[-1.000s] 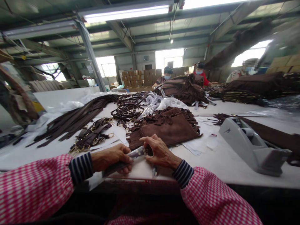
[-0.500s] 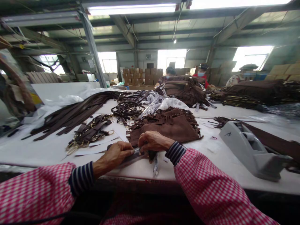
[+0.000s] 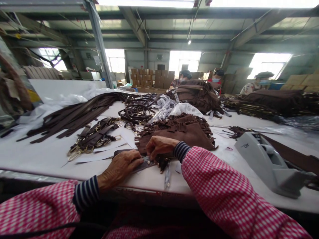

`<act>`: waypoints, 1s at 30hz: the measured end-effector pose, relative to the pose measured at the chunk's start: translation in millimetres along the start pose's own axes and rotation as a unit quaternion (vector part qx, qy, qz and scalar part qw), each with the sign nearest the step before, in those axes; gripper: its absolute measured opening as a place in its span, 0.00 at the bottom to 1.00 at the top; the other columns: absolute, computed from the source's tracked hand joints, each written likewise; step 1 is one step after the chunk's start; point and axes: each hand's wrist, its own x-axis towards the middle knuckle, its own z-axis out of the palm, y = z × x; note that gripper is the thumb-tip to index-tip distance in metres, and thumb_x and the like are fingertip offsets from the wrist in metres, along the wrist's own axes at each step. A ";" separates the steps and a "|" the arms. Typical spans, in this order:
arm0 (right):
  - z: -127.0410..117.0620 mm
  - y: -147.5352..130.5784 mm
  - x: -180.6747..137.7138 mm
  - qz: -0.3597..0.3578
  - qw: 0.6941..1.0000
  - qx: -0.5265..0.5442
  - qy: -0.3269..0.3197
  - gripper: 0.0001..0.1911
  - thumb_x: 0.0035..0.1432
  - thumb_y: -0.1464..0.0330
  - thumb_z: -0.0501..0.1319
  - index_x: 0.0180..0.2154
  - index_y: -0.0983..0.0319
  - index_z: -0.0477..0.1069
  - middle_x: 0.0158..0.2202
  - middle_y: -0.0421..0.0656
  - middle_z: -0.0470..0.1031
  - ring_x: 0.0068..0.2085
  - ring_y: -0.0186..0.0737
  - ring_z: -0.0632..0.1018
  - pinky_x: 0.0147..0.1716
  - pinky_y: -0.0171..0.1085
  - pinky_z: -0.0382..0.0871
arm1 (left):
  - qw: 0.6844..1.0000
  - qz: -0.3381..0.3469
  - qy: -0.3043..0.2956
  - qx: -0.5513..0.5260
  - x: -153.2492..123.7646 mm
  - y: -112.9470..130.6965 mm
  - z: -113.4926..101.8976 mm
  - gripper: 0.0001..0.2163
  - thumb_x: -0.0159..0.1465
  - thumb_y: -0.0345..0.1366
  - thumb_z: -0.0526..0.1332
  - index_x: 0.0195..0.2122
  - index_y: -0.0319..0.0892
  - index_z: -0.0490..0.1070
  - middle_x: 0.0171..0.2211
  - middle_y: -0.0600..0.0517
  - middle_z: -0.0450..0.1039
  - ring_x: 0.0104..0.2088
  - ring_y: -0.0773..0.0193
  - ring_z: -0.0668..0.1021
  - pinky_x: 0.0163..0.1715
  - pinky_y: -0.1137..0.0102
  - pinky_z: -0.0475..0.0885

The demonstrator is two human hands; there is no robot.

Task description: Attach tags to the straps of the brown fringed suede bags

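Observation:
Near the table's front edge, a dark brown strap (image 3: 140,167) lies under my hands, with shiny see-through film over part of it. My left hand (image 3: 122,166) is closed on the strap, fingers pressed together on top. Just to the right, my right hand (image 3: 160,146) has its fingers curled in a pinch at the film; its fingertips are partly hidden. Dark strap ends with metal clips (image 3: 162,165) hang out below my right hand. A narrow film-wrapped piece (image 3: 167,176) lies beside them. Directly behind my hands is a brown fringed bag piece (image 3: 184,136).
Buckled straps (image 3: 96,132) and long brown straps (image 3: 82,113) lie to the left. On the right stands a grey tape dispenser (image 3: 264,162). Brown bags (image 3: 196,94) are piled at the back, with several people behind. White paper strips (image 3: 99,155) lie left of my hands.
My left hand has flattened onto the strap, and the film between my hands lies lower against the table. My right hand has shifted slightly, still pinched. The view has moved a little.

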 end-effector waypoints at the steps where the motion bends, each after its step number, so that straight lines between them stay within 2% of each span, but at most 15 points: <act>1: 0.2 0.3 -1.3 0.001 1.000 0.012 -0.002 0.07 0.50 0.68 0.70 0.30 0.66 0.77 0.26 0.37 0.75 0.29 0.31 0.73 0.29 0.30 0.62 | 1.000 -0.010 -0.006 -0.004 1.4 -0.6 -1.9 0.15 0.68 0.47 0.54 0.33 0.42 0.74 0.32 0.52 0.74 0.34 0.60 0.74 0.36 0.68 0.62; 4: 0.6 -1.6 -3.8 0.003 1.000 0.020 0.007 0.04 0.51 0.71 0.68 0.30 0.66 0.76 0.25 0.36 0.74 0.27 0.30 0.71 0.28 0.30 0.62 | 0.999 -0.027 -0.025 -0.023 4.2 -1.3 -7.9 0.14 0.65 0.46 0.58 0.30 0.42 0.74 0.29 0.53 0.73 0.33 0.60 0.73 0.33 0.69 0.61; 7: 1.3 -7.0 -5.0 0.014 0.999 -0.018 0.027 0.03 0.50 0.73 0.68 0.30 0.66 0.76 0.25 0.36 0.73 0.27 0.30 0.72 0.27 0.30 0.60 | 0.996 -0.050 -0.033 -0.062 3.6 0.7 -10.2 0.10 0.62 0.41 0.59 0.31 0.43 0.76 0.29 0.54 0.75 0.34 0.60 0.74 0.34 0.69 0.62; 13: 5.5 -17.5 -5.0 0.054 0.989 -0.127 0.052 0.10 0.49 0.63 0.72 0.32 0.62 0.80 0.25 0.36 0.75 0.28 0.32 0.73 0.26 0.30 0.57 | 0.995 -0.080 -0.027 -0.055 -0.5 5.2 -4.5 0.09 0.61 0.40 0.59 0.31 0.42 0.78 0.30 0.52 0.77 0.34 0.59 0.76 0.34 0.68 0.63; 17: 11.0 -17.8 -3.8 0.065 0.978 -0.174 0.090 0.08 0.51 0.62 0.70 0.32 0.60 0.80 0.25 0.36 0.76 0.28 0.32 0.73 0.27 0.31 0.56 | 0.996 -0.067 -0.015 -0.052 -2.2 1.7 -1.6 0.08 0.63 0.38 0.59 0.32 0.42 0.77 0.31 0.52 0.76 0.34 0.60 0.76 0.34 0.68 0.64; 20: 18.7 -17.4 -8.2 0.038 0.964 -0.234 0.117 0.05 0.54 0.65 0.68 0.33 0.59 0.80 0.27 0.37 0.76 0.29 0.32 0.73 0.28 0.32 0.55 | 1.000 -0.015 0.009 -0.014 -5.1 -1.8 3.9 0.08 0.66 0.36 0.58 0.33 0.41 0.74 0.32 0.52 0.75 0.35 0.61 0.76 0.36 0.68 0.65; 23: 30.9 -15.6 -18.4 -0.004 0.933 -0.331 0.145 0.03 0.59 0.70 0.64 0.35 0.60 0.78 0.31 0.39 0.78 0.32 0.34 0.73 0.30 0.33 0.55 | 0.994 0.061 0.035 0.087 -10.8 -3.5 12.1 0.10 0.70 0.30 0.53 0.33 0.40 0.72 0.34 0.50 0.72 0.36 0.61 0.74 0.36 0.68 0.66; 27: 46.9 -11.0 -33.6 -0.076 0.882 -0.433 0.170 0.05 0.65 0.71 0.59 0.35 0.61 0.73 0.36 0.43 0.77 0.37 0.37 0.72 0.34 0.35 0.57 | 0.942 0.201 0.067 0.262 -19.4 -3.0 18.3 0.09 0.69 0.25 0.53 0.36 0.40 0.71 0.36 0.48 0.72 0.37 0.56 0.72 0.35 0.64 0.66; 30: 52.8 -10.6 -41.5 -0.117 0.859 -0.472 0.160 0.05 0.67 0.70 0.58 0.36 0.62 0.71 0.38 0.43 0.75 0.39 0.39 0.70 0.35 0.37 0.59 | 0.895 0.294 0.080 0.325 -23.1 -1.5 16.7 0.07 0.68 0.25 0.54 0.40 0.39 0.71 0.37 0.48 0.72 0.37 0.55 0.71 0.34 0.62 0.65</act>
